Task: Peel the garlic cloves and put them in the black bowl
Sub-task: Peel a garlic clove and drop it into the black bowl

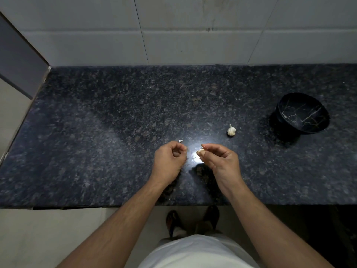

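Note:
My right hand (220, 159) pinches a pale garlic clove (200, 151) between thumb and fingers, just above the dark granite counter (96, 132). My left hand (171, 159) hovers a short way to the left of it with its fingers curled; I cannot tell whether they hold anything. A small scrap of white peel (180, 140) lies on the counter just beyond my left hand. A garlic bulb (231, 130) sits on the counter to the right, farther back. The black bowl (303, 113) with thin pale veins stands at the far right; nothing shows inside it.
A white tiled wall (173, 35) rises behind the counter, and a grey panel (17, 60) closes off the left end. The counter's front edge runs just below my wrists. My feet in dark sandals (173, 221) show on the floor below.

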